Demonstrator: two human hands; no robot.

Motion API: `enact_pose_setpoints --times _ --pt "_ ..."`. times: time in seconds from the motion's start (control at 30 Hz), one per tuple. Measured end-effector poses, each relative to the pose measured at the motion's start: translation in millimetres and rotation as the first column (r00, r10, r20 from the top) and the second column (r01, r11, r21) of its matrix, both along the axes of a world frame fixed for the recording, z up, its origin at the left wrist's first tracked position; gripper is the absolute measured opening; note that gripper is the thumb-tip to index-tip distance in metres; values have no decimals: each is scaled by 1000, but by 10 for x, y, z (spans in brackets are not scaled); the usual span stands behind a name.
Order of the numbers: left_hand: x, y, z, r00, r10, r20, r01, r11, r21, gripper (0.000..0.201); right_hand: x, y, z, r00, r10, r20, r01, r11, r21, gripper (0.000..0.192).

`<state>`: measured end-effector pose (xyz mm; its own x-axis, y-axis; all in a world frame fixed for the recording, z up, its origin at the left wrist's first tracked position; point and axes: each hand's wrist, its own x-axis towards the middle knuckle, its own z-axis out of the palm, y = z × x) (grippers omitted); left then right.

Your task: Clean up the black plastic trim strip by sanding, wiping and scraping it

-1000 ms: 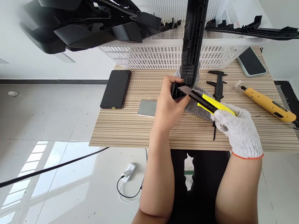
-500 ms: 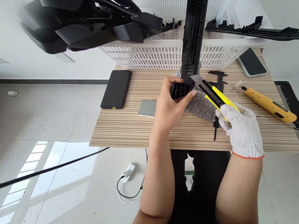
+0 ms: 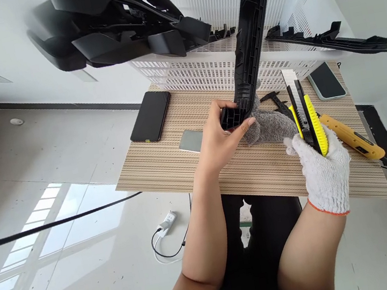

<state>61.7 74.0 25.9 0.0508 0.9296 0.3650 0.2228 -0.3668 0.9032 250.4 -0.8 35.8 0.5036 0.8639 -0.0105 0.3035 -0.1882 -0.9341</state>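
Observation:
My bare left hand (image 3: 220, 135) grips the lower end of a long black plastic trim piece (image 3: 251, 35) that stands steeply upright over the wooden table (image 3: 166, 162). Its lower end rests by a grey knitted glove (image 3: 268, 126) lying on the table. My right hand (image 3: 322, 162), in a white knit glove, holds a yellow and black utility knife (image 3: 304, 113) with the blade out, pointing up and away, well to the right of the trim piece.
A white perforated basket (image 3: 210, 69) with black plastic parts (image 3: 112, 24) stands at the back. On the table lie a black phone (image 3: 150, 115), a second phone (image 3: 324, 81), a grey card (image 3: 192, 141), a black caliper (image 3: 277, 100) and an orange-yellow knife (image 3: 353, 137). A power strip (image 3: 165, 221) lies on the floor.
My right hand has pulled the knife away from the trim piece's lower end, moving right and turning the blade upward. My left hand still holds the piece in place.

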Motion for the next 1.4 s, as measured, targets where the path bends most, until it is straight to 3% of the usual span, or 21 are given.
enact_pose_setpoints --times 0.2,0.37,0.57,0.7,0.83,0.93,1.03,1.17,1.27,1.4 --pt "5 -9 21 1000 -8 16 8 1000 -15 36 -1 37 -20 987 -108 120 104 994 40 38" --pt "8 1 13 1000 -2 2 2 1000 21 33 -21 21 -32 991 102 -86 -107 993 -57 39" --pt "-10 24 -29 1000 -6 -9 6 999 41 35 -28 60 -29 974 212 78 -208 977 -52 35" --pt "-18 20 -27 1000 -17 -6 17 1000 25 34 -7 67 -49 987 153 49 -151 988 -36 34" --pt "-20 21 -29 1000 -19 -17 20 999 27 35 -26 74 -51 980 195 31 -194 981 -26 40" --pt "-16 25 -41 1000 -20 -6 20 999 41 35 -46 79 -38 987 157 16 -157 988 -13 42" --pt "-11 25 -50 1000 -10 -4 10 1000 27 36 -44 78 -28 976 217 17 -217 975 -44 43" --pt "-7 27 -51 1000 -18 -10 18 1000 8 35 -28 78 -30 986 163 14 -163 986 -38 41" --pt "-6 29 -46 1000 -8 -28 8 1000 17 35 -22 80 -37 969 246 33 -243 967 -78 42" --pt "-6 27 -39 1000 -7 -29 8 1000 21 34 -11 83 -57 986 169 -17 -169 985 -43 42"
